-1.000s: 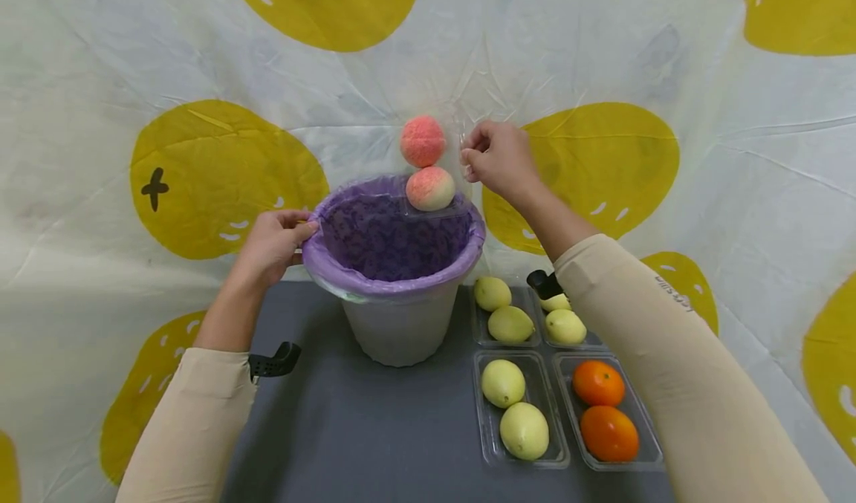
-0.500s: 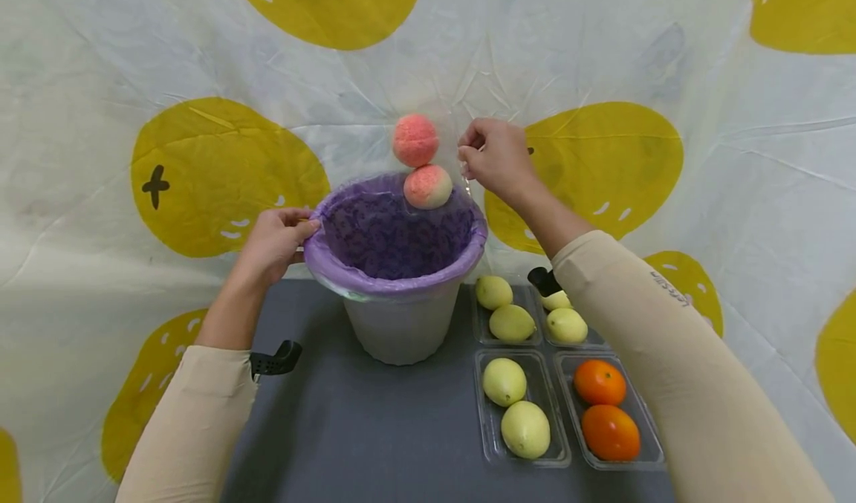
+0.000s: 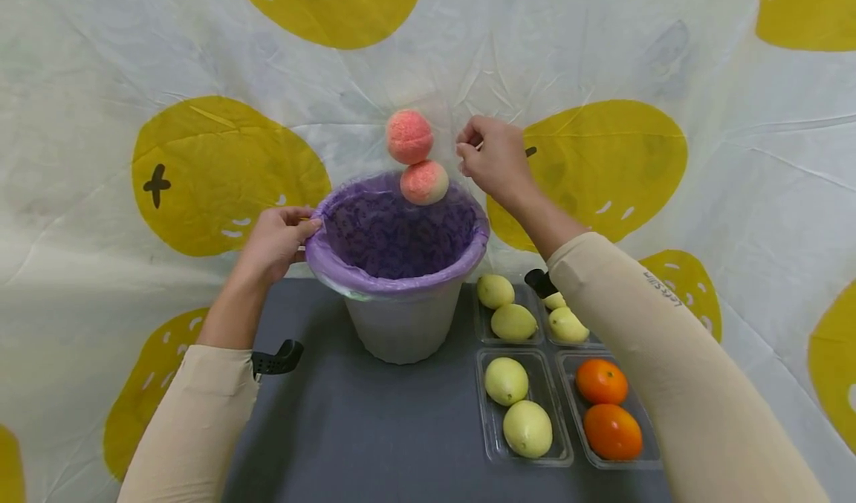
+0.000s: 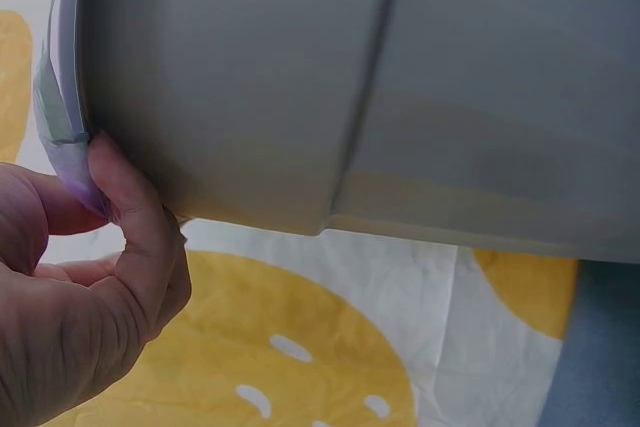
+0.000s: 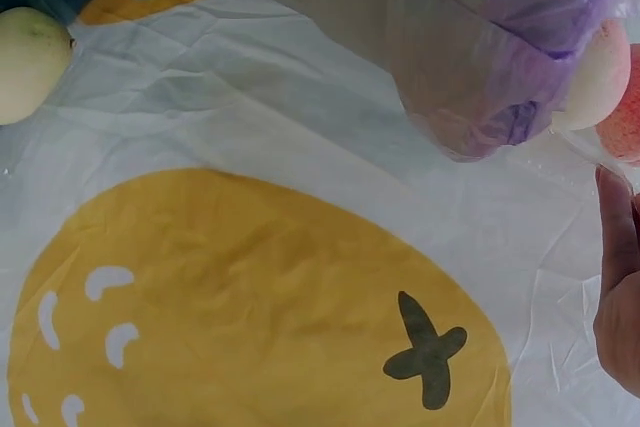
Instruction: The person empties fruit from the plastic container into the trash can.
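My left hand (image 3: 276,244) grips the left rim of a pale trash bin (image 3: 401,328) lined with a purple bag (image 3: 341,284). In the left wrist view its fingers pinch the lined rim (image 4: 70,107). Above the bin's far right rim, my right hand (image 3: 495,157) pinches the right edge of a clear plastic tray (image 5: 578,144). Two pink peaches sit in that tray, a redder upper peach (image 3: 410,137) and a paler lower peach (image 3: 424,182) overlapping the bin's opening in the head view. Much of the tray is hard to see against the backdrop.
Right of the bin, a clear tray of lemons (image 3: 484,443) stands at the front, with another lemon tray (image 3: 483,332) behind it. Beside them is a tray with two orange fruits (image 3: 611,432); my right sleeve partly hides more lemons (image 3: 568,325). A patterned cloth (image 3: 374,79) hangs behind.
The peaches in the tray have shifted a little left and up, and the tray has tilted. My left hand stays at the bin's rim.
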Motion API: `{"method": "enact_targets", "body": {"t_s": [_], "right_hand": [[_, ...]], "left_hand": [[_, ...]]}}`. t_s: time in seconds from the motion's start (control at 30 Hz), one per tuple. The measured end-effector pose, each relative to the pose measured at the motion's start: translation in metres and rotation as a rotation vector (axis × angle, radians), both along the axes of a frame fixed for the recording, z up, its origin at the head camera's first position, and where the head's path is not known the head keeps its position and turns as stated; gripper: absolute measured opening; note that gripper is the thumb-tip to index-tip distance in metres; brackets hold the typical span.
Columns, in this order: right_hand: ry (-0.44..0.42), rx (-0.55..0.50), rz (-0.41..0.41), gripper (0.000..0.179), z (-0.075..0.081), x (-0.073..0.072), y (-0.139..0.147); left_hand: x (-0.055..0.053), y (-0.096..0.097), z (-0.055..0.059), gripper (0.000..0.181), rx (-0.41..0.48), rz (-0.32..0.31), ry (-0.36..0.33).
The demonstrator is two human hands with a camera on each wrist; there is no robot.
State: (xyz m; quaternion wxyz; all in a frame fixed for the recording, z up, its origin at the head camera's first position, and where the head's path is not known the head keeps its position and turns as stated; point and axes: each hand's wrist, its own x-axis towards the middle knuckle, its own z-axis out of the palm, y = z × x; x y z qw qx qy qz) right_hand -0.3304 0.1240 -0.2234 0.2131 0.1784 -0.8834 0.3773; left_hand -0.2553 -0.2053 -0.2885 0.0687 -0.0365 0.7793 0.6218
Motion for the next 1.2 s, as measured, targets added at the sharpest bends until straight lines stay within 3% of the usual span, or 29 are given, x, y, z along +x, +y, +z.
{"method": "enact_targets", "body": {"t_s": [0.43, 0.93, 1.2], "right_hand": [[0.101, 0.007, -0.022, 0.01, -0.008, -0.003, -0.001], [0.133, -0.024, -0.004, 0.01, -0.015, -0.003, -0.005], [0.147, -0.039, -0.025, 0.011, -0.011, -0.005, -0.003]], "left_hand": [[0.0, 0.002, 0.0, 0.053, 0.001, 0.016, 0.011], [0.0, 0.004, 0.001, 0.052, -0.001, 0.017, -0.003], [-0.001, 0.005, 0.001, 0.05, 0.003, 0.024, 0.002]]}}
